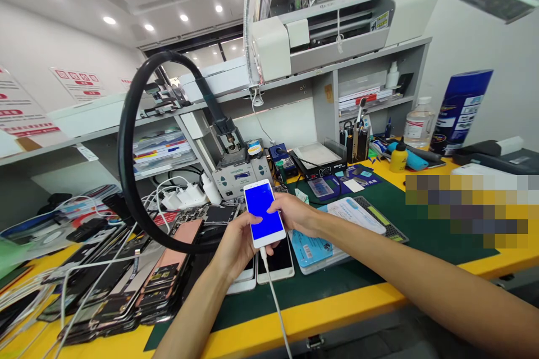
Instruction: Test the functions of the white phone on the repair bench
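A white smartphone with a plain blue lit screen is held up between both hands above the bench. My left hand wraps its lower left side, with the thumb over the screen's edge. My right hand grips the right side, its thumb on the glass. From the phone's bottom end a white charging cable runs down toward me over the bench edge. Beneath the hands lies another phone with a dark screen and white frame, partly covered. A further white phone beside it is mostly hidden.
Stacked phone parts and loose white cables crowd the left. A thick black hose arches up from the grey rework station. Right of the hands, blue-and-white packets lie on the green mat. A yellow bottle stands behind.
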### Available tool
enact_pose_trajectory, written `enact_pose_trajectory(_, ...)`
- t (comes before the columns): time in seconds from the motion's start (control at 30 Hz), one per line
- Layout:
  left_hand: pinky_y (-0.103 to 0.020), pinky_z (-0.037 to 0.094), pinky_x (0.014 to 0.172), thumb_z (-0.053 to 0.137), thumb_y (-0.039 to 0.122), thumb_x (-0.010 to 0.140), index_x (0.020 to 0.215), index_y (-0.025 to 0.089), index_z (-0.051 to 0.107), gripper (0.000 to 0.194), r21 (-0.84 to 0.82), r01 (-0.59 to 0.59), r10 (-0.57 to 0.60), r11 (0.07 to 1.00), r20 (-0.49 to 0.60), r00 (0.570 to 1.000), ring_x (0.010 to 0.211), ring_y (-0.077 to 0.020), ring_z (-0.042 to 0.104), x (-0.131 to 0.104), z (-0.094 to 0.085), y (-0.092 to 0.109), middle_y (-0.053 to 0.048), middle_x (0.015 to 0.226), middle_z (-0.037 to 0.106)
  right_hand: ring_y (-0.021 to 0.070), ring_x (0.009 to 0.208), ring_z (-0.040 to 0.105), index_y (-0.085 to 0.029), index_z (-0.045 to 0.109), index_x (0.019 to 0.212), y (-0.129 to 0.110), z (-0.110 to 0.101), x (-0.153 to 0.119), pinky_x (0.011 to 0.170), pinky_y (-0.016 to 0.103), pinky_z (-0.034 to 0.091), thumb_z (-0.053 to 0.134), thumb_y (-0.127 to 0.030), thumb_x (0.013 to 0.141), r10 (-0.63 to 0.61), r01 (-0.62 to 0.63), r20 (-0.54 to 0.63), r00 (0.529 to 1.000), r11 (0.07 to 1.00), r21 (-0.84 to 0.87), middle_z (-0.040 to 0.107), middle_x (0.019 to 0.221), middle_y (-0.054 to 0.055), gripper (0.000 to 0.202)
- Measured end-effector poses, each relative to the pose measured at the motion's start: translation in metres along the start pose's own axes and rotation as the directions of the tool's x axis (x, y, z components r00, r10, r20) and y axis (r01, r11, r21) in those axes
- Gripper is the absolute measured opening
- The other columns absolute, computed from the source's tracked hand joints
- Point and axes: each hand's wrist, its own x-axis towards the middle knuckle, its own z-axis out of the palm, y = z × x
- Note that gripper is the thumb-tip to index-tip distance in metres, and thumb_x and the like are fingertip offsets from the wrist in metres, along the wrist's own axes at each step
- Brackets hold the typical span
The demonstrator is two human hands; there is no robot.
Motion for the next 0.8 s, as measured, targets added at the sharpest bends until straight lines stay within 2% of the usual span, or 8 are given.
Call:
enact_pose_trajectory(0.13, -0.034, 0.056, 0.042, 0.053, 0.019, 0.082, 0.126, 0.008, 0.044, 0.047, -0.057, 0.023, -0.023, 0.998, 0.008, 1.000, 0.062, -0.0281, 0.069, 0.0003, 0.0002, 0.0016, -0.014, 0.084, 0.071, 0.0271, 0.074, 0.072, -0.017, 0.051, 0.122, 0.0005, -0.0004, 0.0022, 0.053, 0.038, 0.060, 0.055, -0.022, 0.082, 0.023, -0.025, 0.028, 0.999, 0.998, 0.058, 0.072, 0.090, 0.010, 0.041)
enact_pose_trajectory(0.33, -0.035, 0.055, 0.039, 0.051, 0.018, 0.082, 0.138, 0.009, 0.036, 0.058, -0.099, 0.026, -0.024, 0.995, 0.023, 0.999, 0.061, -0.0276, 0.070, 0.0010, 0.0024, 0.0030, -0.014, 0.090, 0.071, 0.0250, 0.079, 0.072, -0.017, 0.050, 0.127, 0.0033, -0.0014, 0.0052, 0.056, 0.034, 0.060, 0.058, -0.026, 0.083, 0.028, -0.030, 0.017, 0.999, 0.996, 0.080, 0.073, 0.102, 0.012, 0.046)
enact_pose_trajectory(0.5, -0.033, 0.055, 0.039, 0.054, 0.016, 0.082, 0.130, 0.009, 0.043, 0.050, -0.042, 0.019, -0.020, 0.999, -0.007, 1.000, 0.060, -0.0266, 0.069, 0.0028, 0.0003, -0.0013, -0.014, 0.088, 0.071, 0.0268, 0.077, 0.072, -0.016, 0.049, 0.129, 0.0015, -0.0010, 0.0024, 0.054, 0.037, 0.060, 0.057, -0.027, 0.084, 0.014, -0.018, 0.051, 0.999, 0.997, 0.071, 0.073, 0.101, 0.014, 0.047)
enact_pose_trajectory(0.63, -0.029, 0.053, 0.038, 0.064, 0.016, 0.080, 0.119, 0.009, 0.051, 0.041, 0.047, -0.020, 0.022, 0.999, -0.052, 0.998, 0.055, -0.0223, 0.066, 0.0047, 0.0001, -0.0049, -0.012, 0.080, 0.070, 0.0256, 0.075, 0.072, -0.016, 0.048, 0.128, 0.0030, -0.0025, 0.0037, 0.057, 0.037, 0.060, 0.059, -0.029, 0.085, -0.011, 0.005, 0.066, 0.998, 0.997, 0.083, 0.074, 0.097, 0.013, 0.047)
enact_pose_trajectory(0.8, -0.029, 0.054, 0.039, 0.073, 0.018, 0.076, 0.111, 0.009, 0.056, 0.040, 0.069, -0.038, 0.041, 0.997, -0.044, 0.998, 0.055, -0.0208, 0.066, 0.0043, 0.0015, -0.0049, -0.012, 0.079, 0.070, 0.0251, 0.068, 0.071, -0.015, 0.049, 0.126, 0.0006, -0.0004, 0.0027, 0.052, 0.037, 0.059, 0.058, -0.030, 0.085, 0.011, -0.014, 0.053, 0.999, 0.999, 0.050, 0.073, 0.094, 0.012, 0.044)
